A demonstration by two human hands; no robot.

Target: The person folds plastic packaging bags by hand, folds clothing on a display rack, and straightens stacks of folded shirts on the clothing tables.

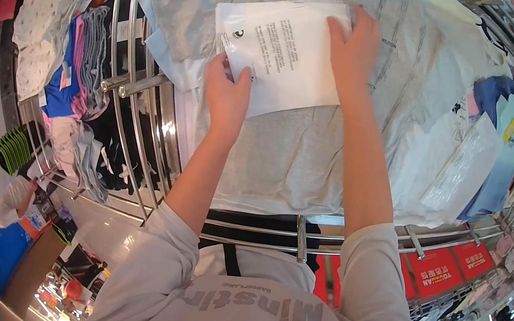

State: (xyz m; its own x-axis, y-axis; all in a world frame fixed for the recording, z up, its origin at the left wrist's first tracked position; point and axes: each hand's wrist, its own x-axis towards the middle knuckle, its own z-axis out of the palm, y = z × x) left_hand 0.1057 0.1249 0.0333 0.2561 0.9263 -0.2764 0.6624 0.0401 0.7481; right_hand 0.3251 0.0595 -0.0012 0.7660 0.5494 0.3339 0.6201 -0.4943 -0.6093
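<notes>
A flat white plastic garment bag (279,63) with printed warning text lies over a spread grey T-shirt (284,158). At the bag's lower left edge, my left hand (226,92) is closed on it, thumb on top. My right hand (353,55) grips the opposite upper right edge, its thumb across the face of the bag and its fingers partly hidden at the edge. The bag looks thin, with a white folded item inside. More light shirts (181,47) lie under the grey one at the left.
Chrome rails (141,85) border the display at the left and along the front. Another clear-bagged white garment (464,170) and blue clothing (508,146) are at the right. Folded clothes (88,60) fill a rack at the left. Red boxes (433,276) stand below the front rail.
</notes>
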